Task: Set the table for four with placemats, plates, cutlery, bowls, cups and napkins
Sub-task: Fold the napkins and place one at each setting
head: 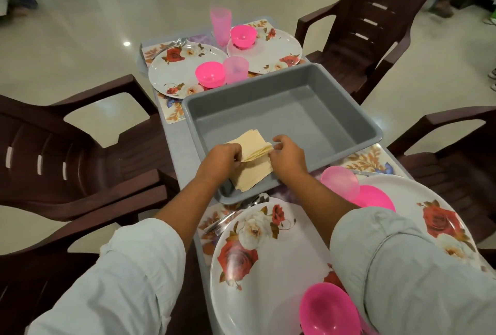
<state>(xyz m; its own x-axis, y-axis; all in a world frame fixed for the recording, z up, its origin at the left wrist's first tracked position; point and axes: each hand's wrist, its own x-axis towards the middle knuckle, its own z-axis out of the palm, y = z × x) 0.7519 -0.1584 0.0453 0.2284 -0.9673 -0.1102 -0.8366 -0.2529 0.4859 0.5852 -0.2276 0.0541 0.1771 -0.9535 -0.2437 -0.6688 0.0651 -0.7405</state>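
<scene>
Where the grey tray [295, 109] sits across the middle of the counter [178, 144], both hands work in its near left corner. Left grip [222, 159]: fingers curled, pinching the left edge of the cream napkins [251, 159]. Right grip [288, 156]: fingertips pinching the right corner of the same upper napkins. These top sheets are raised slightly off the rest of the stack, which lies flat on the tray floor, its near end against the tray's near wall. The tray overlaps the floral placemats [171, 109] on both the far and near sides. Far end: two floral plates [182, 69], each with a pink bowl [210, 74] on it; one pink cup [235, 69] just beside the left bowl, a taller cup [220, 26] between the plates; cutlery [177, 42] at the far left plate's edge. Near end: a near plate [268, 267] under the forearms, partly hidden by the pale right sleeve [416, 267], with a near bowl [328, 310] on it. Spoons [241, 211] lie between this plate and the tray. To the right a second plate [429, 200], bowl and cup, again partly covered by the sleeve. Brown plastic chairs [67, 152] stand close along both sides of the counter.
</scene>
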